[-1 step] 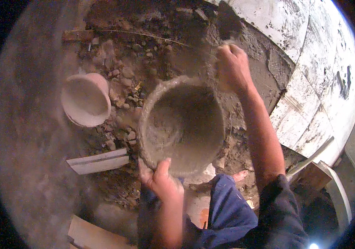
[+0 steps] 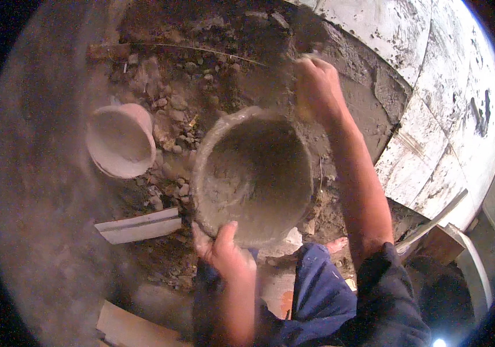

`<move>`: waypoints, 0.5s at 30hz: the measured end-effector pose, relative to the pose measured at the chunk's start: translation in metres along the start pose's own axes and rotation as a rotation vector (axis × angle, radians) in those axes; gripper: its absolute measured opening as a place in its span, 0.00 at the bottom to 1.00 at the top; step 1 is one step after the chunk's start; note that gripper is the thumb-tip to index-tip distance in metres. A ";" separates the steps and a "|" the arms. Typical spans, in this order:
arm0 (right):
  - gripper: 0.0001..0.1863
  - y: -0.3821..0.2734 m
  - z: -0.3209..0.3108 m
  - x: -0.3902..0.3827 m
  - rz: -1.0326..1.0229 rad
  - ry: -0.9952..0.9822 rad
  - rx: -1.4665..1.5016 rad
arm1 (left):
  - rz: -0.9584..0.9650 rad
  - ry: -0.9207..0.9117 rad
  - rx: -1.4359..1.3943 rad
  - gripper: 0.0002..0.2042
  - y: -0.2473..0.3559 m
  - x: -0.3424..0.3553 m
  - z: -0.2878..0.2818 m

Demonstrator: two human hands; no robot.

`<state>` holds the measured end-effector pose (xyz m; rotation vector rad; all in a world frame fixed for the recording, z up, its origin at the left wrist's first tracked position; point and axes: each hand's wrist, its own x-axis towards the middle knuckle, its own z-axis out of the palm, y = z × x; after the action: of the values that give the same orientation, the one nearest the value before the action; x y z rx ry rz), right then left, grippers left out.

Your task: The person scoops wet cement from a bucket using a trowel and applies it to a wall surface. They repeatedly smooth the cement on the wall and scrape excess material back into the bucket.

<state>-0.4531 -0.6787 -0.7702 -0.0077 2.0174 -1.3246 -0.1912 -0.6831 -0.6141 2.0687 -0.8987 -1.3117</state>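
Observation:
A round, deep basin (image 2: pixel 253 179), its rim crusted with wet grey mortar, is tilted in front of me above my knees. Grey mortar coats its inside and lies along the lower wall. My left hand (image 2: pixel 222 248) grips the near-left rim, thumb over the edge. Beyond the far-right rim, my right hand (image 2: pixel 320 87) is closed in a fist, close to a mortar-covered strip (image 2: pixel 369 98). What it holds is blurred and I cannot make it out; a grey smear shows beside the fingers.
A pinkish bucket (image 2: pixel 121 141) stands at the left among stones and rubble (image 2: pixel 178 110). A pale flat strip (image 2: pixel 139 225) lies nearer. White, mortar-smeared tiles (image 2: pixel 421 144) rise at the right, with boards (image 2: pixel 450 248) below them. My bare foot (image 2: pixel 336 245) is on the ground.
My right hand has shifted slightly left and up, with its forearm following. My left hand and the basin look almost unmoved.

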 end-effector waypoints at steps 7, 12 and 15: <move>0.11 0.021 0.012 0.030 -0.537 0.024 -0.802 | 0.140 -0.032 -0.094 0.34 0.003 0.011 -0.003; 0.17 0.010 -0.009 -0.010 -0.042 0.118 0.077 | 0.111 0.009 -0.105 0.34 0.014 0.008 0.002; 0.21 0.000 -0.033 -0.006 -0.152 0.086 0.050 | 0.063 0.014 -0.017 0.34 0.008 0.006 -0.004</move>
<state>-0.4668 -0.6497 -0.7596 -0.0837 2.0897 -1.4930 -0.1880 -0.6925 -0.6100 2.0180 -0.9361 -1.2664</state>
